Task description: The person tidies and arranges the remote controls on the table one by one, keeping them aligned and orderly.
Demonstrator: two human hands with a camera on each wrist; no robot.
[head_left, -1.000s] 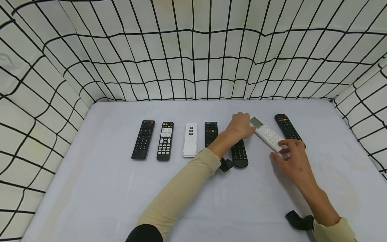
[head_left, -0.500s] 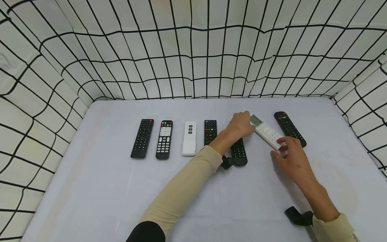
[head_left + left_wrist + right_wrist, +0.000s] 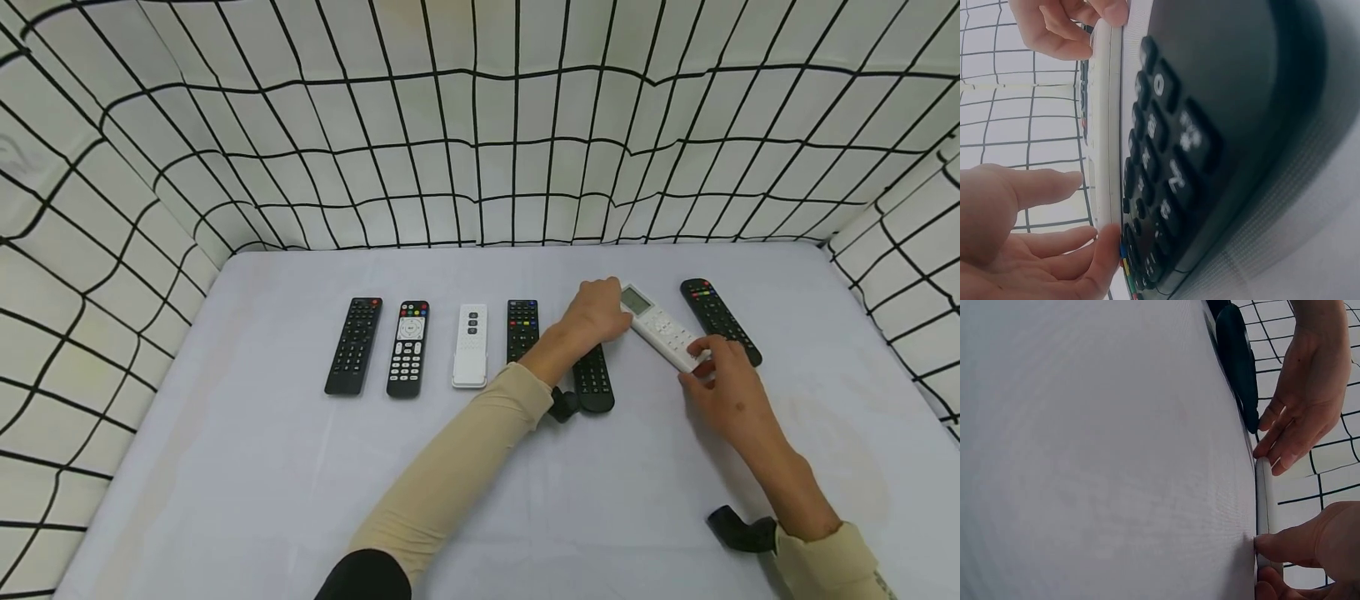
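Note:
A white air conditioner remote (image 3: 664,335) with a small display lies slanted on the white tabletop. At its display end rests my left hand (image 3: 594,313); in the left wrist view its fingertips (image 3: 1109,234) touch the remote's end while the thumb stands apart. My right hand (image 3: 729,390) pinches the opposite end, with the thumb (image 3: 1272,545) on the edge in the right wrist view. Under the left wrist, a black remote (image 3: 595,383) is partly hidden; it looms close in the left wrist view. Another black remote (image 3: 722,321) lies just beyond the right hand.
Left of the hands, a row holds a black remote (image 3: 354,346), a black remote with white keys (image 3: 408,350), a white remote (image 3: 470,346) and a partly covered black remote (image 3: 522,325). Black wire mesh (image 3: 480,150) borders the table's back and sides.
My right thumb has moved in against the white air conditioner remote's lower end. The left hand stays at the display end, and the remotes keep their places.

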